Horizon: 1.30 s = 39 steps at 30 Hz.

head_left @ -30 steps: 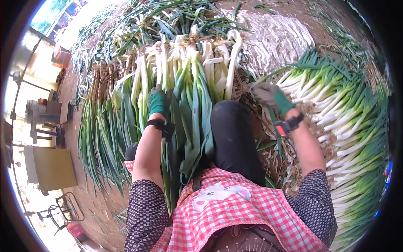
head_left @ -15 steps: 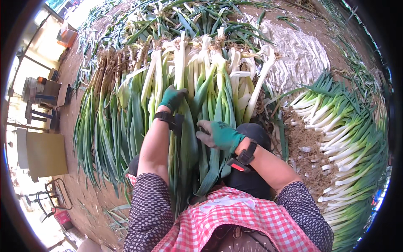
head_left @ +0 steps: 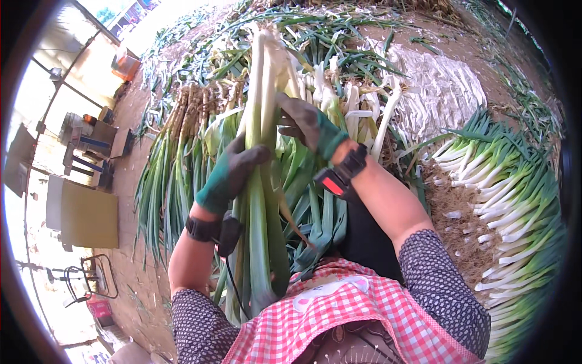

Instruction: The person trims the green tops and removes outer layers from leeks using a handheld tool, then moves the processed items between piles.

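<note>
My left hand (head_left: 233, 173), in a green and dark-palmed glove, is closed around a few large green onions (head_left: 256, 127). Their white root ends point up and away, and their long leaves hang down toward my lap. Beside the white stalks is my gloved right hand (head_left: 314, 126), its fingers stretched toward them and slightly apart. The fingertips meet or nearly meet the stalks; exact contact is hard to see. Behind my hands lies a row of untrimmed green onions (head_left: 182, 130), brown roots away from me. A checked apron (head_left: 339, 309) covers my lap.
On the right, trimmed green onions (head_left: 503, 200) form a long curved row beside a heap of cut roots (head_left: 458, 224). A crumpled white sheet (head_left: 439, 88) lies beyond. Leaf scraps (head_left: 303, 30) cover the far ground. A yellowish box (head_left: 91, 212) and a metal-framed cart (head_left: 91, 282) stand left.
My left hand has gripped green onions and lifted them from the row toward me. My right hand has moved up and away from my lap to the white stalks. The view has shifted slightly.
</note>
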Each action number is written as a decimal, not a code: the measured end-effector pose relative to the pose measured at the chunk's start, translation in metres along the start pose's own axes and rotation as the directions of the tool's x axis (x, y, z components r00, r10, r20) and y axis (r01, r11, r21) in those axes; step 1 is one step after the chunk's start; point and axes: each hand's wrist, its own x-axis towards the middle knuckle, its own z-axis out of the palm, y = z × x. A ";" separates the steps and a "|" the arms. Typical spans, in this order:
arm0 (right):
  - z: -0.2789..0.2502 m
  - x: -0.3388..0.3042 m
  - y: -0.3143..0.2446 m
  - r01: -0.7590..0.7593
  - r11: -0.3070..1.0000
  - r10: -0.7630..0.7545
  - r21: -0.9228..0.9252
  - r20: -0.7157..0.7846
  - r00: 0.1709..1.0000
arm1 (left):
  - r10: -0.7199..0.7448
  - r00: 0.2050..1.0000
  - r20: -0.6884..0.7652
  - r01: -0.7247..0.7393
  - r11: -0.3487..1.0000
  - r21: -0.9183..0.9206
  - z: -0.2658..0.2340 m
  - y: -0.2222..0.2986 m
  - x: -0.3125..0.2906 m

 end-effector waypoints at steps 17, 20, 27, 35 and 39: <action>-0.177 0.028 -0.041 0.088 0.574 -0.382 -0.814 -0.171 0.908 | -0.218 0.976 -0.001 0.200 0.896 -0.397 -0.024 0.007 -0.070; -0.160 0.021 -0.015 -0.076 0.167 -0.385 -0.983 -0.136 0.913 | -0.260 0.965 0.030 0.255 0.910 -0.328 -0.051 0.002 -0.106; 0.023 0.007 0.011 0.613 -0.122 -0.661 -0.781 0.524 0.536 | -0.318 0.947 0.047 0.320 0.920 -0.227 -0.023 0.023 -0.169; 0.021 0.037 -0.020 0.393 0.919 -0.394 0.032 0.101 0.914 | -0.269 0.947 0.177 0.300 0.936 -0.181 0.032 0.001 -0.178; -0.010 0.047 -0.084 0.508 0.861 -0.508 -0.008 0.020 0.861 | -0.231 0.970 0.082 0.243 0.945 -0.220 0.034 0.019 -0.182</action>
